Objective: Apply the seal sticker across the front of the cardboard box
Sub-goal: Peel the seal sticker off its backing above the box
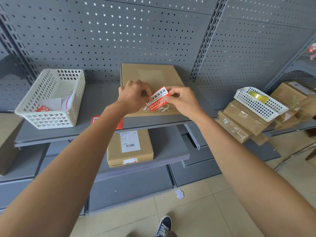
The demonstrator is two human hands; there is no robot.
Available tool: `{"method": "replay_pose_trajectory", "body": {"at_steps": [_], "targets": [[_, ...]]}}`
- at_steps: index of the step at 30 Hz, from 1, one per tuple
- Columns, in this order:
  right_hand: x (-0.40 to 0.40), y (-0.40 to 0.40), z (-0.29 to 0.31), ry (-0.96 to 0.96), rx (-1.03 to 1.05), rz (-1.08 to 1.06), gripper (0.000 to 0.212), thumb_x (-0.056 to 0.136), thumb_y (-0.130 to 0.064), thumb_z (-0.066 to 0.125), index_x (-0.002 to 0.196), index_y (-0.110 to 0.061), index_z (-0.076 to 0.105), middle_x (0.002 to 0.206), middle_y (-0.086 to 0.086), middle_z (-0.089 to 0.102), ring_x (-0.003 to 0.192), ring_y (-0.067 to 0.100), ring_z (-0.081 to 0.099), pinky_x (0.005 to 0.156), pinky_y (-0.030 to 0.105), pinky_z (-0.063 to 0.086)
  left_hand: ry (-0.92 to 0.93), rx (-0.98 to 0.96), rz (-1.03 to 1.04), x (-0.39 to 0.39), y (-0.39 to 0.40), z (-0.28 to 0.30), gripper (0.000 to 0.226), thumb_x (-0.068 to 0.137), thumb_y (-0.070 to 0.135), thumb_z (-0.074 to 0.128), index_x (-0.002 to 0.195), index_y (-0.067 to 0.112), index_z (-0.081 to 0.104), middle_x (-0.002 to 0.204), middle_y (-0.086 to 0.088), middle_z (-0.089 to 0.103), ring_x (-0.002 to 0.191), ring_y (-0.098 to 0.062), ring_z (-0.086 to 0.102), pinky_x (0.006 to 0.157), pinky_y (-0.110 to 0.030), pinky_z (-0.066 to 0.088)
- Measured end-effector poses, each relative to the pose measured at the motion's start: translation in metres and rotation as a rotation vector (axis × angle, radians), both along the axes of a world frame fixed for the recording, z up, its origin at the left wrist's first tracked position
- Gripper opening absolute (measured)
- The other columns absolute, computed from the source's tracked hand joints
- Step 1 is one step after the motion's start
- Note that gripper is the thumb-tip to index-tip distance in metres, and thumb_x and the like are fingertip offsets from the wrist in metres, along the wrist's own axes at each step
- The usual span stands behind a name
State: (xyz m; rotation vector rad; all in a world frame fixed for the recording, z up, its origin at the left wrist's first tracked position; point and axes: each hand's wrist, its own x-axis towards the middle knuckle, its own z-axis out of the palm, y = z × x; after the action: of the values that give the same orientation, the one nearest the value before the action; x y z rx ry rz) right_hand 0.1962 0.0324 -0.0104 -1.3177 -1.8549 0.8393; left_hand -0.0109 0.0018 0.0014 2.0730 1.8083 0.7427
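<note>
A flat brown cardboard box [150, 74] lies on the grey shelf [100, 101], with torn white sticker remains near its front edge. Just above that front part I hold a red and white seal sticker [158, 98] with printed characters, tilted. My left hand [133, 95] pinches the sticker's left end. My right hand [181, 100] grips its right side with thumb and fingers. Whether the sticker touches the box I cannot tell.
A white plastic basket [51, 117] with papers and red stickers stands at the left. More red stickers [119, 124] lie at the shelf's front edge under my left forearm. Another white basket [259, 103] with a tape roll rests on stacked boxes at right. A labelled box [130, 147] lies on the lower shelf.
</note>
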Motion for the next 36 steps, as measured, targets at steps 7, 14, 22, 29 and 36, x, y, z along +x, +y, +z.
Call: {"method": "replay_pose_trajectory", "body": {"at_steps": [7, 14, 22, 29, 36], "targets": [[-0.002, -0.010, -0.001, 0.030, 0.039, -0.013, 0.006, 0.084, -0.011, 0.075, 0.086, -0.005, 0.076, 0.119, -0.005, 0.071, 0.108, 0.009, 0.067, 0.091, 0.028, 0.056, 0.015, 0.010, -0.003, 0.000, 0.000, 0.000, 0.007, 0.094, 0.031, 0.068, 0.092, 0.034, 0.062, 0.117, 0.005, 0.059, 0.119, -0.026, 0.043, 0.091, -0.041, 0.025], [-0.001, -0.014, 0.005, 0.005, 0.025, -0.016, 0.003, 0.087, -0.010, 0.074, 0.084, -0.008, 0.075, 0.117, -0.007, 0.071, 0.108, 0.009, 0.065, 0.084, 0.013, 0.049, 0.014, -0.003, -0.003, 0.000, 0.001, -0.001, 0.005, 0.094, 0.033, 0.068, 0.093, 0.033, 0.063, 0.112, 0.012, 0.053, 0.120, -0.024, 0.041, 0.092, -0.041, 0.024], [-0.002, -0.010, 0.004, -0.013, 0.019, -0.022, 0.006, 0.087, -0.009, 0.073, 0.082, -0.005, 0.073, 0.111, -0.009, 0.069, 0.104, 0.011, 0.066, 0.088, 0.020, 0.050, -0.004, 0.008, -0.004, -0.001, 0.002, -0.002, 0.008, 0.092, 0.033, 0.071, 0.091, 0.033, 0.063, 0.118, 0.008, 0.060, 0.120, -0.024, 0.043, 0.097, -0.045, 0.029], [-0.001, -0.010, 0.005, -0.021, 0.012, -0.017, 0.009, 0.086, -0.010, 0.074, 0.080, -0.003, 0.072, 0.111, -0.010, 0.069, 0.104, 0.012, 0.065, 0.090, 0.023, 0.049, -0.026, -0.017, -0.008, -0.006, 0.006, -0.003, 0.015, 0.086, 0.031, 0.078, 0.093, 0.027, 0.065, 0.127, 0.008, 0.062, 0.125, -0.023, 0.044, 0.102, -0.044, 0.027], [0.000, -0.009, 0.007, -0.018, -0.036, 0.021, 0.020, 0.086, -0.009, 0.074, 0.069, -0.014, 0.064, 0.116, -0.011, 0.068, 0.110, 0.013, 0.064, 0.098, 0.032, 0.051, 0.066, 0.113, -0.006, -0.003, 0.003, -0.017, 0.011, 0.093, 0.030, 0.068, 0.097, 0.027, 0.058, 0.119, 0.006, 0.063, 0.115, -0.024, 0.049, 0.091, -0.038, 0.027]]}}
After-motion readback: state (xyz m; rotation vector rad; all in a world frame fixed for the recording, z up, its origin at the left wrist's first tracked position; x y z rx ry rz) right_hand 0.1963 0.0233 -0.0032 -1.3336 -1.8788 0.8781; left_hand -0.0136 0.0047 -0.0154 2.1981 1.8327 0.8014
